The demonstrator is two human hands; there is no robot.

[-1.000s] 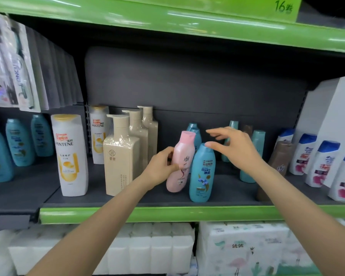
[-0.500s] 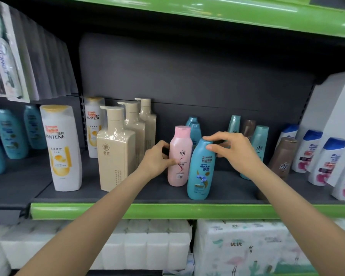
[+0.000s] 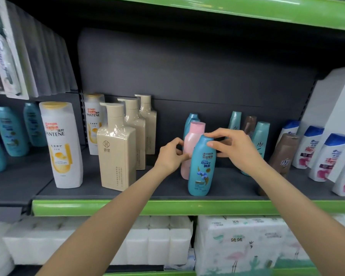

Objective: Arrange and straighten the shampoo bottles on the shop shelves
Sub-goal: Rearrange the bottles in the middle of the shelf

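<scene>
Blue bottle [image 3: 201, 168] in right hand [image 3: 234, 149] half hides pink bottle [image 3: 190, 144]

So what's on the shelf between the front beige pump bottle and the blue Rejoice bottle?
In the head view, only the left hand, gripping the pink bottle standing just behind the Rejoice bottle. Otherwise the shelf right of the beige pump bottle is bare.
</scene>
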